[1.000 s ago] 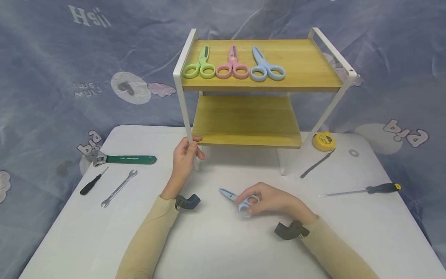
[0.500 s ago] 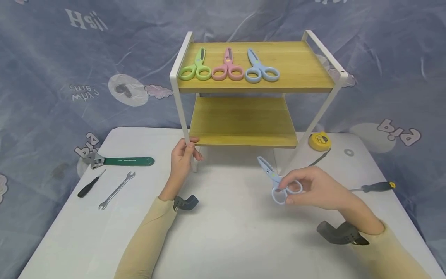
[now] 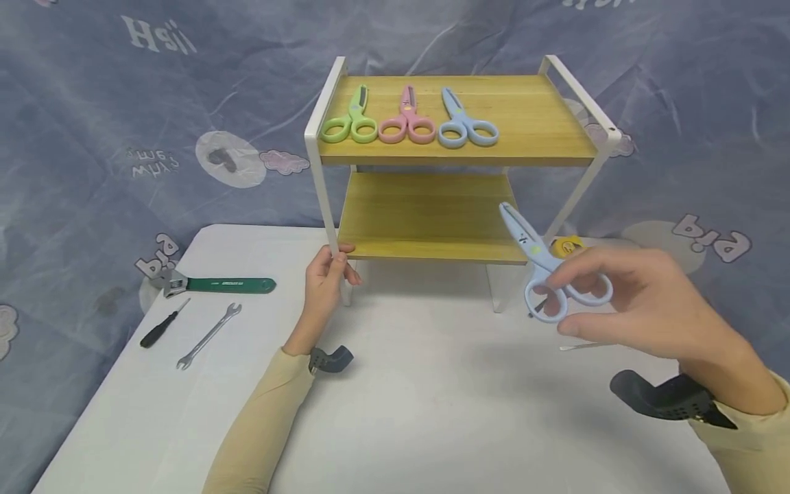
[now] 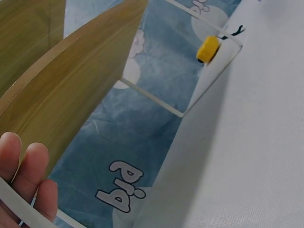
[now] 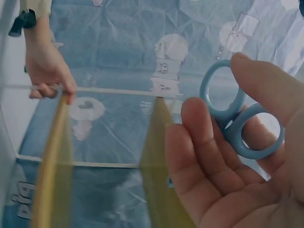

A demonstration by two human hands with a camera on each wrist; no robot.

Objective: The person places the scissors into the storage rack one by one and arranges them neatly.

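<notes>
Light-blue scissors (image 3: 532, 255) are held above the table by my right hand (image 3: 642, 298), which pinches them at the finger loops, blades pointing up and left. In the right wrist view the loops of the scissors (image 5: 256, 153) show between thumb and fingers; the blades are hidden there. My left hand (image 3: 324, 281) grips the front left post of a two-tier shelf (image 3: 457, 162) at the lower board. In the left wrist view its fingers (image 4: 33, 164) curl behind the white post. Green scissors (image 3: 358, 113), pink scissors (image 3: 407, 116) and other blue scissors (image 3: 463, 120) lie in a row on the top board.
On the table's left lie an adjustable wrench (image 3: 228, 285), a small screwdriver (image 3: 162, 328) and an open-end wrench (image 3: 210, 336). A yellow tape measure (image 3: 566, 245) sits right of the shelf, partly behind the scissors. The right hand covers most of another screwdriver (image 3: 580, 346).
My right hand has lifted the blue scissors off the table and carried them up and to the right, beside the shelf's right side. The left hand stays on the post.
</notes>
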